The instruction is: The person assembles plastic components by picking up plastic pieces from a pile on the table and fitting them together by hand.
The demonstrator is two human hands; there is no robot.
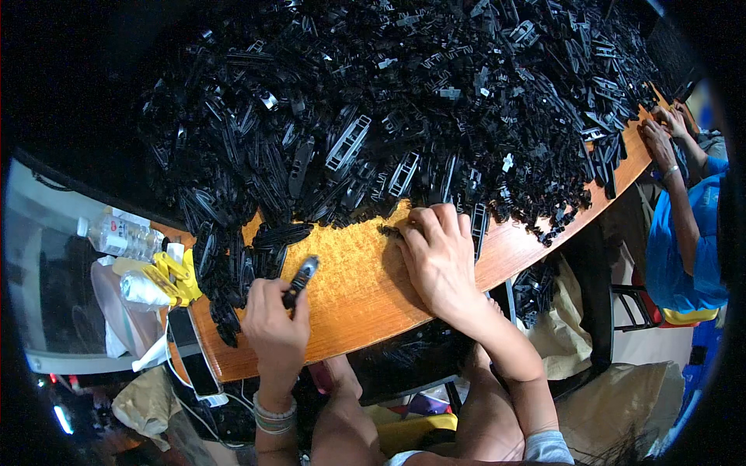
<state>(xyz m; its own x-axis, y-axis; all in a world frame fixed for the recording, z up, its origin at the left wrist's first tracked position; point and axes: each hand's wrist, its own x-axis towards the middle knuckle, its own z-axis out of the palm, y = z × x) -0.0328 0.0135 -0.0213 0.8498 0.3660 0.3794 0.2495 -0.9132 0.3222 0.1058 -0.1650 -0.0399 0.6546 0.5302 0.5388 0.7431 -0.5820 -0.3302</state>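
Note:
My left hand (pixel 276 317) is closed round a narrow black plastic part (pixel 301 281) with a rounded, shiny end, held just above the wooden table (pixel 350 299). At the edge of the heap my right hand (pixel 439 256) has its fingers curled down. A small black plastic piece (pixel 390 231) shows at its fingertips; the rest of it is hidden by the hand. Beyond both hands spreads a large heap of black plastic parts (pixel 342 144), some long and frame-like, others small and toothed. One long slotted part (pixel 479 227) lies beside my right hand.
Left of the table stand a clear plastic bottle (pixel 120 235) and a yellow plastic object (pixel 175 276). A phone (pixel 194 353) with a white cable lies at the table's left end. Another person in a blue shirt (pixel 688 241) works at the far right. Brown sacks (pixel 622 404) stand below.

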